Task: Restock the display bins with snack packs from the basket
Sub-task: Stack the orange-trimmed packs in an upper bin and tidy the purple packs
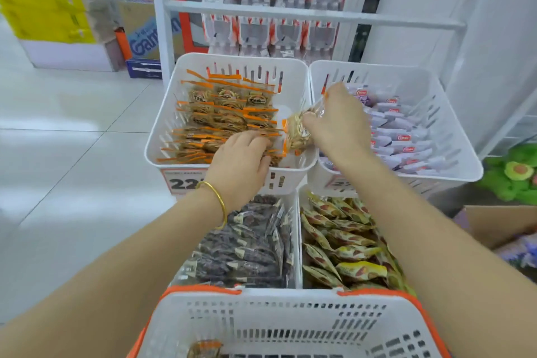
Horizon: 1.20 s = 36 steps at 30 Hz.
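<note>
My right hand (338, 122) grips an orange-edged snack pack (296, 132) above the right side of the upper left display bin (171, 107). That white bin holds rows of the same orange-trimmed packs (226, 113). My left hand (239, 163) reaches over the bin's front wall, its fingers curled down onto the packs in the front row. The white basket with an orange rim (290, 325) sits at the bottom of the view, with one orange pack (203, 349) showing in its corner.
The upper right bin (462, 136) holds white and purple packs. Below are a bin of dark packs (247, 250) and a bin of yellow-red packs (345, 244). A white rack (290, 11) of hanging packets stands behind. Cartons stack at the left, a cardboard box (499, 227) at the right.
</note>
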Tool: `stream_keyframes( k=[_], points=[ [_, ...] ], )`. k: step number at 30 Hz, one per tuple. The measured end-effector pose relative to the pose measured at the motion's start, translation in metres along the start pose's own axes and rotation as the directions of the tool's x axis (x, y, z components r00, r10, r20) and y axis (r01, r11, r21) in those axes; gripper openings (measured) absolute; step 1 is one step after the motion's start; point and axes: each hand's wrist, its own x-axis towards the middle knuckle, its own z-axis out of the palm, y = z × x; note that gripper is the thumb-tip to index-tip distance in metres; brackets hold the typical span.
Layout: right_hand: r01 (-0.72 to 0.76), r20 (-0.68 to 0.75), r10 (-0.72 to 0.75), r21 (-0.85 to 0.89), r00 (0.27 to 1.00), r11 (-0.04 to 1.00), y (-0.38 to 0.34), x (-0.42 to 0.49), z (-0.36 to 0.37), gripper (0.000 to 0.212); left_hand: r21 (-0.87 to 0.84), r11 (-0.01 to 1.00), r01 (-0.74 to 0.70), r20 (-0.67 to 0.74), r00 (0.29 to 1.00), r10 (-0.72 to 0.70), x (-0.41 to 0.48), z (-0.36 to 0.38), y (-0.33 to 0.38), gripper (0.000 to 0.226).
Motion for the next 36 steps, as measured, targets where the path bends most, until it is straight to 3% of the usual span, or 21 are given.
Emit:
stream_keyframes(
  k=[4, 9, 13, 18, 20, 22, 24, 29, 33, 36],
  points=[
    [0.055, -0.068, -0.075, -0.269, 0.995, 0.962, -0.013, -0.005, 0.021, 0.022, 0.008, 1.000, 0.002, -0.035, 0.999, -0.002, 0.001, 0.008, -0.006, 0.035],
    [0.062, -0.066, -0.095, -0.387, 0.993, 0.920, -0.016, -0.008, 0.036, 0.022, 0.027, 0.999, -0.021, 0.005, 1.000, 0.021, -0.001, 0.007, -0.005, 0.040],
    [0.180, 0.159, -0.114, -0.511, 0.981, 0.840, -0.012, -0.006, 0.035, 0.019, 0.019, 0.999, -0.037, 0.013, 0.999, 0.037, -0.004, 0.007, -0.004, 0.036],
    [0.415, 0.375, -0.207, -0.645, 0.903, 0.642, -0.011, -0.004, 0.032, 0.016, 0.011, 1.000, -0.029, 0.023, 0.999, 0.029, -0.004, 0.004, -0.003, 0.036],
    [0.385, 0.334, -0.221, -0.580, 0.916, 0.718, -0.006, -0.003, 0.025, 0.025, 0.010, 1.000, -0.025, 0.026, 0.999, 0.024, -0.004, 0.003, -0.003, 0.036],
    [0.293, 0.229, -0.212, -0.425, 0.950, 0.856, 0.003, -0.004, 0.013, 0.029, -0.004, 1.000, -0.017, 0.023, 1.000, 0.017, -0.004, 0.003, -0.003, 0.036],
    [0.258, 0.165, -0.218, -0.290, 0.962, 0.921, 0.012, -0.012, 0.006, 0.036, -0.011, 1.000, -0.017, 0.024, 1.000, 0.017, -0.005, 0.003, -0.003, 0.036],
    [0.320, 0.360, -0.199, -0.317, 0.912, 0.893, 0.020, -0.037, 0.014, 0.038, -0.018, 0.999, -0.042, -0.001, 0.999, 0.042, -0.009, -0.001, -0.002, 0.034],
    [0.236, 0.113, -0.233, -0.020, 0.966, 0.971, 0.033, -0.058, -0.011, 0.048, -0.067, 0.994, -0.084, -0.098, 0.992, 0.078, -0.051, -0.019, 0.007, 0.028],
    [0.262, 0.208, -0.302, 0.199, 0.930, 0.944, 0.039, -0.125, -0.014, 0.040, -0.052, 0.995, -0.086, 0.008, 0.996, 0.086, -0.114, -0.031, 0.012, 0.028]
  ],
)
